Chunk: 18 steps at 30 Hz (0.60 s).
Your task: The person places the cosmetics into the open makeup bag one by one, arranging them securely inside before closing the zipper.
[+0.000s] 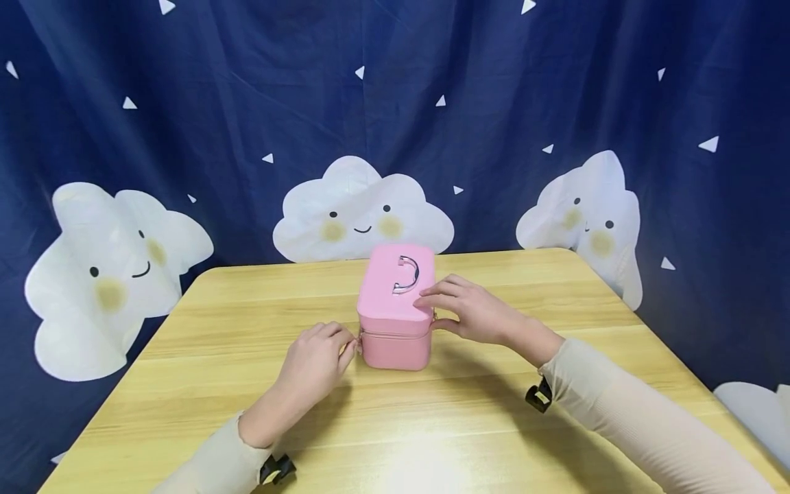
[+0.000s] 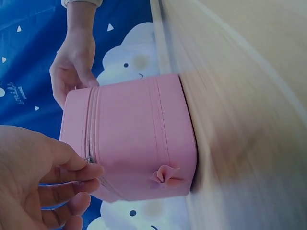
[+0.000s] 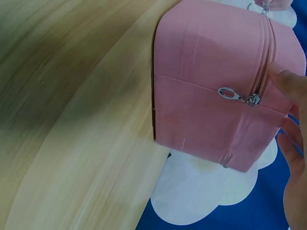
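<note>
A pink zippered case [image 1: 395, 351] with a silver handle [image 1: 416, 274] on its lid stands upright on the table. At its left side my left hand [image 1: 316, 360] pinches a zipper pull [image 2: 89, 160] between thumb and index finger, the other fingers loosely curled. A small pink petal-shaped charm [image 2: 166, 175] lies against that side. My right hand [image 1: 475, 312] holds the lid's right edge, fingers on top and thumb against the side by the zipper seam. Another silver zipper pull [image 3: 229, 93] hangs free on the case in the right wrist view; the lid is down.
The light wooden table [image 1: 234, 343] extends around the case on every side. Behind it hangs a dark blue curtain [image 1: 395, 103] printed with white smiling clouds and small triangles. Both sleeves have a black wrist device [image 1: 539, 396] below the cuff.
</note>
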Each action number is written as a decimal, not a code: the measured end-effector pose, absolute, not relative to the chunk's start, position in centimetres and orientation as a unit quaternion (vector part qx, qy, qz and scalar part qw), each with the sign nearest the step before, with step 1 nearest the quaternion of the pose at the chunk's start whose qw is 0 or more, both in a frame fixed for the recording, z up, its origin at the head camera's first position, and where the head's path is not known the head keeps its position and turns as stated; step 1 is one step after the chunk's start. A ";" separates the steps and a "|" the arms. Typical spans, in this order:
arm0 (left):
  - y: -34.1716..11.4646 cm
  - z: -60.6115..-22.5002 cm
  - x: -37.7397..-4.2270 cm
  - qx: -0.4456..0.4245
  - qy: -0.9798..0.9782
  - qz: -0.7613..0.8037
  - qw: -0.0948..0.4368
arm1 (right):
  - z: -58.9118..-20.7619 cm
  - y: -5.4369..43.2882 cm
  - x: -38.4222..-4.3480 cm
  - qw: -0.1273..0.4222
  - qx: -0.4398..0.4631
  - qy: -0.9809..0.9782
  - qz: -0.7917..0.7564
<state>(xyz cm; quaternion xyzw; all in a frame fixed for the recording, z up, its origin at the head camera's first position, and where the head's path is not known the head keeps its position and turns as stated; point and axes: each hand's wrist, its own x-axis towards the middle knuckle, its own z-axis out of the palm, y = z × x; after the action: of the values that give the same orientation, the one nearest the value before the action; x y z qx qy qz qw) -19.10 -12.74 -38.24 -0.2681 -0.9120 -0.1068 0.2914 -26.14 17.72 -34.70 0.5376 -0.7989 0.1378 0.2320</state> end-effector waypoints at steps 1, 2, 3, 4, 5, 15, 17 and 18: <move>-12.8 -38.2 -19.2 -0.267 -0.912 -0.106 0.293 | -34.7 17.7 -26.1 0.238 0.539 -0.797 0.135; -12.8 -38.2 -19.2 -0.267 -0.911 -0.107 0.297 | -34.7 17.6 -26.2 0.245 0.540 -0.794 0.132; -12.9 -38.2 -19.3 -0.267 -0.910 -0.107 0.299 | -34.7 17.5 -26.2 0.252 0.541 -0.792 0.128; -12.9 -38.2 -19.4 -0.266 -0.909 -0.106 0.301 | -34.7 17.4 -26.1 0.258 0.543 -0.790 0.124; -13.0 -38.2 -19.5 -0.265 -0.910 -0.107 0.302 | -34.7 17.2 -26.1 0.264 0.544 -0.787 0.120; -13.2 -38.2 -20.5 -0.245 -0.917 -0.113 0.294 | -34.4 15.8 -26.2 0.253 0.561 -0.779 0.121; -13.2 -38.2 -20.6 -0.243 -0.918 -0.114 0.291 | -34.1 15.8 -26.2 0.239 0.569 -0.776 0.131; -13.2 -38.2 -20.6 -0.242 -0.919 -0.114 0.290 | -34.1 15.9 -26.2 0.234 0.572 -0.775 0.134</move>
<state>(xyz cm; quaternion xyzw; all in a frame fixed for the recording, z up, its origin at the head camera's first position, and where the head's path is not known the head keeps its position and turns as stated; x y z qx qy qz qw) -20.64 -13.19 -38.20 -0.2418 -0.9189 -0.1144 0.2899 -26.21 15.87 -34.05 0.5721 -0.7746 0.1341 0.2337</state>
